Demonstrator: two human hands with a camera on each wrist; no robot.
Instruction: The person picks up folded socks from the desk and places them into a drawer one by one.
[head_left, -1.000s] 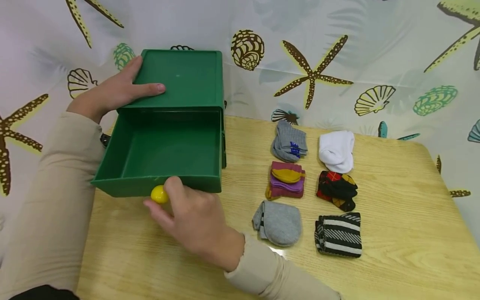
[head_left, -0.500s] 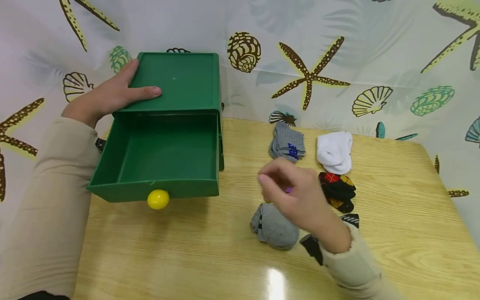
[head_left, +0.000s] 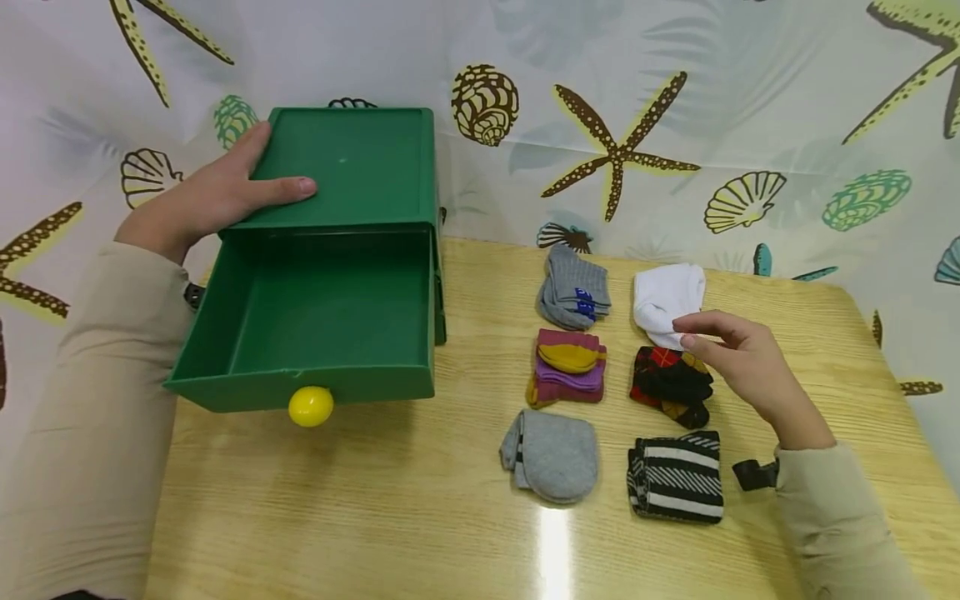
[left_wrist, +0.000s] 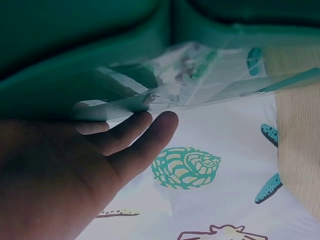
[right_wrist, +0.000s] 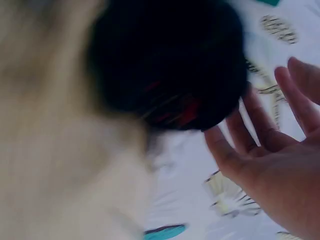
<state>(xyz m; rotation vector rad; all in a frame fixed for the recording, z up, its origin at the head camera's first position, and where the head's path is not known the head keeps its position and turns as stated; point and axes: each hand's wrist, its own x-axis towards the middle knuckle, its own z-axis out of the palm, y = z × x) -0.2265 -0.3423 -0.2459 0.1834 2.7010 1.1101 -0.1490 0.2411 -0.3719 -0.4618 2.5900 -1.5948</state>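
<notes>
My left hand (head_left: 217,196) rests on the left of a green drawer box (head_left: 356,167), thumb lying across its top. In the left wrist view the fingers (left_wrist: 145,145) lie straight along the box. The drawer (head_left: 300,392) is pulled out, with a yellow knob (head_left: 311,406) on its front. My right hand (head_left: 742,362) hovers by folded white socks (head_left: 663,300) and black argyle socks (head_left: 671,383), thumb and forefinger apart, holding nothing. In the right wrist view the argyle socks (right_wrist: 175,80) look dark and blurred beside the fingers.
Left of these lie grey ribbed socks (head_left: 573,287), maroon, purple and mustard socks (head_left: 570,367) and plain grey socks (head_left: 558,457). Black-and-white striped socks (head_left: 677,477) sit nearest on the right. A patterned curtain (head_left: 637,108) hangs behind the wooden table (head_left: 450,517).
My right hand has left the yellow knob and moved right, over the socks, to the white and argyle pairs. The left hand has stayed on the box.
</notes>
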